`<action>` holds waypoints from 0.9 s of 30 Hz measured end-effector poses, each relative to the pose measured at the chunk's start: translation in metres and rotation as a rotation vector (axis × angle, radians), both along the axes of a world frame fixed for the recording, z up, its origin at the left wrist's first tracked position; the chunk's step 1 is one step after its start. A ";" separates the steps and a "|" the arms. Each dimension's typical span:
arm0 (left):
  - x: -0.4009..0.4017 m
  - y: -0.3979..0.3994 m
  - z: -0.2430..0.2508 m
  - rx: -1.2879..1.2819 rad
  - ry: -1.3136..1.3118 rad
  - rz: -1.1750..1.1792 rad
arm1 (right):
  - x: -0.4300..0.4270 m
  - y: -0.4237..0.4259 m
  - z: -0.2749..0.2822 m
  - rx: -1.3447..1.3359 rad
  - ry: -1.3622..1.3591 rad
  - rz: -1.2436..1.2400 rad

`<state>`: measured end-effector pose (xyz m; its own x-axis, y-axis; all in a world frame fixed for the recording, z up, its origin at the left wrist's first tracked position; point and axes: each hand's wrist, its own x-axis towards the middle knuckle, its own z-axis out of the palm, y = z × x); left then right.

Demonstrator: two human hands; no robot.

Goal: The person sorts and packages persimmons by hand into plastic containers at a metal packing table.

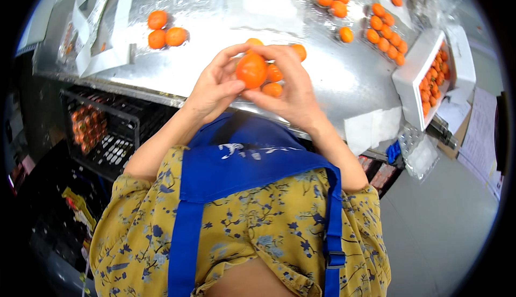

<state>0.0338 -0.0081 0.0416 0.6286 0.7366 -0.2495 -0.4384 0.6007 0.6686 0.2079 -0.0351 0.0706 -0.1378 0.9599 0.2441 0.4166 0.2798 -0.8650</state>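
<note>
A smooth orange fruit [252,71], which looks like a persimmon, is held up in front of me above the edge of the metal table [342,91]. My left hand [215,85] grips it from the left, thumb at its lower side. From the right, my right hand [292,83] curls over it, fingertips at its top and thumb below. Behind and beneath the hands lie several more persimmons [272,90], partly hidden by my fingers; one persimmon [299,52] shows past the right knuckles. Three persimmons [157,39] sit together further left on the table.
At right, a tilted white foam box [419,61] holds many persimmons. Clear plastic trays of persimmons [385,35] lie at the back right. White paper sheets [373,129] overhang the front edge. A white frame-like piece [121,23] lies left; a black crate [137,131] stands below.
</note>
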 end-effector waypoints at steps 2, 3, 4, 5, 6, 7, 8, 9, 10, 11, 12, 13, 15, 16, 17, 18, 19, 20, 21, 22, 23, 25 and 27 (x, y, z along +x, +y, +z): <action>0.003 -0.001 0.000 -0.010 -0.005 -0.017 | 0.003 -0.001 -0.003 0.014 -0.024 -0.017; 0.004 -0.001 0.000 -0.024 0.019 -0.017 | 0.003 -0.001 -0.004 0.023 -0.019 -0.017; 0.006 -0.001 0.002 -0.036 0.028 -0.038 | 0.005 -0.001 -0.005 0.015 0.011 -0.037; 0.007 -0.001 0.001 -0.034 0.018 -0.051 | 0.012 -0.002 -0.005 0.017 0.000 -0.050; 0.007 -0.001 0.000 -0.053 0.019 -0.033 | 0.018 -0.001 -0.007 -0.033 0.028 -0.068; 0.006 -0.001 -0.001 -0.072 0.022 -0.015 | 0.026 0.001 -0.010 -0.082 0.057 -0.086; 0.004 0.000 0.000 -0.044 0.056 -0.019 | 0.040 0.005 -0.024 -0.019 -0.021 -0.140; 0.002 0.002 -0.001 -0.041 0.048 -0.030 | 0.056 0.009 -0.031 -0.016 -0.028 -0.151; 0.000 0.003 -0.003 -0.019 0.107 -0.046 | 0.073 0.013 -0.035 -0.061 -0.013 -0.238; -0.002 0.004 -0.005 0.004 0.165 -0.060 | 0.092 0.016 -0.041 -0.104 0.002 -0.323; -0.003 0.004 -0.009 0.010 0.182 -0.048 | 0.112 0.018 -0.050 -0.132 -0.077 -0.396; -0.005 0.006 -0.012 0.012 0.179 -0.056 | 0.130 0.021 -0.059 -0.161 -0.153 -0.466; -0.006 0.008 -0.018 0.009 0.230 -0.051 | 0.156 0.027 -0.073 -0.140 -0.201 -0.529; -0.006 0.008 -0.017 0.008 0.232 -0.037 | 0.163 0.032 -0.079 -0.122 -0.244 -0.583; -0.005 0.012 -0.017 0.010 0.233 -0.039 | 0.168 0.036 -0.085 -0.121 -0.242 -0.585; -0.004 0.016 -0.018 0.022 0.286 -0.049 | 0.171 0.040 -0.089 -0.063 -0.322 -0.604; -0.004 0.021 -0.019 0.035 0.338 -0.059 | 0.174 0.044 -0.093 -0.005 -0.401 -0.624; -0.002 0.028 -0.022 0.037 0.338 -0.062 | 0.176 0.048 -0.095 -0.005 -0.400 -0.627; 0.001 0.038 -0.024 0.142 0.444 -0.039 | 0.175 0.053 -0.098 -0.015 -0.451 -0.619; 0.004 0.050 -0.029 0.248 0.545 -0.019 | 0.175 0.056 -0.100 -0.026 -0.506 -0.615; 0.006 0.061 -0.033 0.354 0.645 0.001 | 0.176 0.060 -0.103 -0.026 -0.505 -0.617; 0.005 0.080 -0.046 0.552 0.853 0.095 | 0.176 0.064 -0.109 0.040 -0.549 -0.579; 0.001 0.094 -0.060 0.752 1.057 0.190 | 0.177 0.067 -0.110 0.053 -0.587 -0.572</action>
